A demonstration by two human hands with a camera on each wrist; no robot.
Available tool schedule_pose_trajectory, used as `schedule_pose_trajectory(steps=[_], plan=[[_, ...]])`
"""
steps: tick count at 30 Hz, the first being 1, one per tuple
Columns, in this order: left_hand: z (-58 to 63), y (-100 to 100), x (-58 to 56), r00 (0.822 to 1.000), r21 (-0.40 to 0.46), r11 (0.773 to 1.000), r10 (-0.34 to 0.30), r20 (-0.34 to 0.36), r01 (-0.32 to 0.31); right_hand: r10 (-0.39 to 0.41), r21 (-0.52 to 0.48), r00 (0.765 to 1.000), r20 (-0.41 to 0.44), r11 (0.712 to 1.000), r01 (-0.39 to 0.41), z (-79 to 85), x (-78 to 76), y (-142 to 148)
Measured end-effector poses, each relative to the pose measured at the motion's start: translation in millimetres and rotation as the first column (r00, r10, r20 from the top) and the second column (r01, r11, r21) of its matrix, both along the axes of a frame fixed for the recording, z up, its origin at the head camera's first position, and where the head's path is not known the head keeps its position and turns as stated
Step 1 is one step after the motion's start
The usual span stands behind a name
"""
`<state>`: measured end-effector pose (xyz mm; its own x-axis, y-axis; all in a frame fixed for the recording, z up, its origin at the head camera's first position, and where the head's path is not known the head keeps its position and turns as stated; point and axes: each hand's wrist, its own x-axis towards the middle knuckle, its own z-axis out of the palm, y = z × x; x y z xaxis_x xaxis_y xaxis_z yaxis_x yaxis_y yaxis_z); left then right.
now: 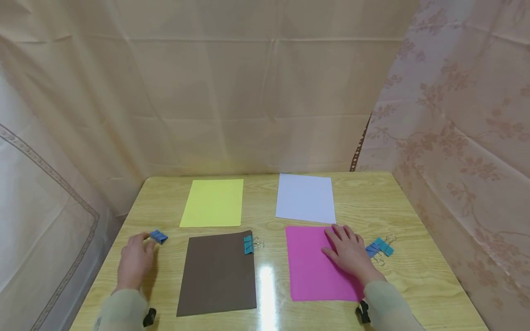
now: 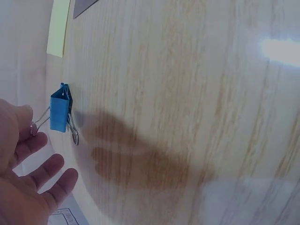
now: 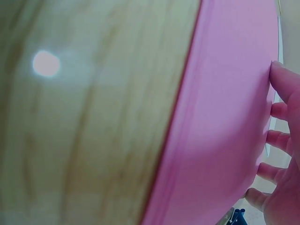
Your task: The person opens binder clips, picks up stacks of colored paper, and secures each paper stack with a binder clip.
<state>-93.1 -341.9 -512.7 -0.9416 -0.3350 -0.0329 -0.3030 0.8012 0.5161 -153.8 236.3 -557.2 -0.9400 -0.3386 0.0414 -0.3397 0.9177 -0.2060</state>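
At the left of the table, my left hand (image 1: 135, 261) pinches a wire handle of a blue binder clip (image 1: 158, 236) between thumb and index finger. In the left wrist view the other fingers (image 2: 61, 185) spread loosely and the clip's second wire handle stands free. My right hand (image 1: 349, 253) rests with spread fingers on a stack of pink paper (image 1: 308, 271), near its upper right corner. The right wrist view shows the fingertips (image 3: 277, 138) along the pink stack's far side. Beside this hand lie a teal binder clip (image 1: 385, 247) and a blue binder clip (image 1: 372, 250), overlapping.
Between the hands lies a stack of dark brown paper (image 1: 217, 276) with a teal binder clip (image 1: 248, 245) on its upper right edge. Yellow paper (image 1: 213, 202) and white paper (image 1: 305, 197) lie farther back. Curtains (image 1: 248, 92) enclose the table (image 1: 418, 271).
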Motion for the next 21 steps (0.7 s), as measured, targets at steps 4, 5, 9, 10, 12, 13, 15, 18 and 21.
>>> schedule_pose_trajectory(steps=[4, 5, 9, 10, 12, 13, 15, 18, 21], plan=[[-3.1, 0.3, -0.1, 0.998, -0.019, 1.0, 0.008, -0.056, -0.009, 0.0, 0.002, 1.0, 0.006, 1.0, 0.0, -0.4, 0.3, -0.2], [-3.6, 0.6, 0.0, 0.998, -0.022, 1.0, 0.009, -0.064, -0.011, -0.001, 0.002, 1.0, 0.008, 1.0, 0.001, -0.5, 0.2, -0.1], [-3.7, 1.9, 0.4, 0.997, -0.027, 0.999, 0.028, -0.073, -0.03, -0.003, 0.005, 1.0, 0.013, 1.0, 0.003, -1.0, 0.0, -0.2], [-3.4, 2.4, 0.7, 0.997, -0.025, 0.999, 0.037, -0.067, -0.038, -0.003, 0.005, 1.0, 0.013, 1.0, 0.003, -1.0, -0.1, -0.2], [-2.3, 3.2, 1.3, 0.997, -0.021, 0.999, 0.049, -0.057, -0.05, -0.003, 0.003, 1.0, 0.013, 1.0, 0.003, -0.9, -0.2, -0.3], [-2.0, 3.6, 1.7, 0.997, -0.019, 0.998, 0.055, -0.052, -0.056, -0.004, 0.002, 1.0, 0.013, 1.0, 0.004, -0.7, -0.2, -0.3], [-1.8, 4.0, 2.2, 0.996, -0.014, 0.997, 0.071, -0.046, -0.071, -0.003, -0.002, 1.0, 0.012, 1.0, 0.003, -0.3, 0.0, -0.4], [-2.3, 4.5, 2.7, 0.994, -0.009, 0.995, 0.097, -0.044, -0.098, -0.002, -0.006, 1.0, 0.008, 1.0, 0.002, -0.2, 0.2, -0.1], [-2.9, 4.9, 3.1, 0.991, -0.005, 0.993, 0.121, -0.05, -0.122, -0.001, -0.007, 1.0, 0.007, 1.0, 0.001, -0.1, 0.7, -0.1]])
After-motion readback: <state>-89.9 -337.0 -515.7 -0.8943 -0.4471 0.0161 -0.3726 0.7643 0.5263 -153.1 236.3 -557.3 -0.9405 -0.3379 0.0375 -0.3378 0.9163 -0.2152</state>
